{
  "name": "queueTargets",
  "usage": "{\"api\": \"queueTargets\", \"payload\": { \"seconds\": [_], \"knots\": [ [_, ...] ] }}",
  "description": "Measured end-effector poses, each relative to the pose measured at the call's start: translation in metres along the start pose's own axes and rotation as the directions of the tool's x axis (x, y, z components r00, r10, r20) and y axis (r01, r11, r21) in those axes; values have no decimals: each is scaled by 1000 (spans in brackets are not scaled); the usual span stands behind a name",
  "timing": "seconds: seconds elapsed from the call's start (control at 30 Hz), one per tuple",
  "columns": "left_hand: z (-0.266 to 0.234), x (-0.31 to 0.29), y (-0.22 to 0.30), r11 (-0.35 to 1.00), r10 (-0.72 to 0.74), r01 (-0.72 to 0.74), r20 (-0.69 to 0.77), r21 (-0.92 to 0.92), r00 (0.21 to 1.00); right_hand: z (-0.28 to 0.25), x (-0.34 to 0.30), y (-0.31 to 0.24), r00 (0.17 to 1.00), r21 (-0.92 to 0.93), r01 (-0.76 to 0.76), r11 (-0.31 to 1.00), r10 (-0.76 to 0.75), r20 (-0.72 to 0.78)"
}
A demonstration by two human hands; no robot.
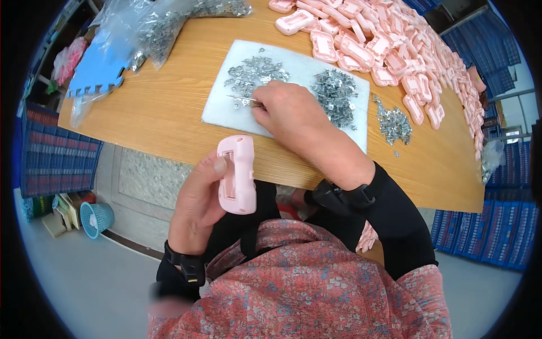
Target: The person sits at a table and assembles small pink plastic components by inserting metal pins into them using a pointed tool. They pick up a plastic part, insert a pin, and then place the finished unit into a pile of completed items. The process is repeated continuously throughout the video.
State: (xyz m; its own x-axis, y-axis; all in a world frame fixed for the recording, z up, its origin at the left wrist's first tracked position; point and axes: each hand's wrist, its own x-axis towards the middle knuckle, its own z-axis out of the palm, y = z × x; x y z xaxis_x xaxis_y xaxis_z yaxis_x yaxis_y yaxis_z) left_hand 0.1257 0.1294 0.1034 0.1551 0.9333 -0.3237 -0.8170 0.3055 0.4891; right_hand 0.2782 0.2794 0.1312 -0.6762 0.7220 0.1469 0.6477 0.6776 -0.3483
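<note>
My left hand [197, 189] grips a pink plastic housing [244, 175] in front of the table edge, with its rectangular opening turned to the left and the thumb at that opening. My right hand [291, 107] is closed on metal tweezers [241, 98], whose thin tips point left over a heap of small metal pieces [251, 76]. This heap lies on a white foam sheet [217, 110]. A denser heap of metal pieces [336, 96] sits on the sheet's right side, partly behind my right hand and forearm. Whether the tips hold a piece is too small to tell.
Many pink housings [384, 45] are piled at the table's back right. A smaller heap of metal pieces [393, 124] lies right of the sheet. Plastic bags of metal parts [161, 37] and a blue foam mat [101, 65] occupy the back left. A basket [96, 218] stands on the floor.
</note>
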Motion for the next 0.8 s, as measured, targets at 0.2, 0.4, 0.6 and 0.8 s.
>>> {"api": "queueTargets", "payload": {
  "seconds": [0.2,0.4,0.6,0.8],
  "knots": [
    [31,1,14,999,11,-9,-66,39,998,-26,-17,8,981,452,-188,872,187,47],
    [37,22,10,986,56,-56,2,154,998,-52,-48,-6,986,514,-54,856,126,-107],
    [61,36,3,989,-15,16,-9,144,1000,-62,-74,-6,956,215,214,953,-159,-246],
    [66,38,-10,946,59,-68,39,316,998,-68,-96,1,966,589,-214,779,258,10]
  ]
}}
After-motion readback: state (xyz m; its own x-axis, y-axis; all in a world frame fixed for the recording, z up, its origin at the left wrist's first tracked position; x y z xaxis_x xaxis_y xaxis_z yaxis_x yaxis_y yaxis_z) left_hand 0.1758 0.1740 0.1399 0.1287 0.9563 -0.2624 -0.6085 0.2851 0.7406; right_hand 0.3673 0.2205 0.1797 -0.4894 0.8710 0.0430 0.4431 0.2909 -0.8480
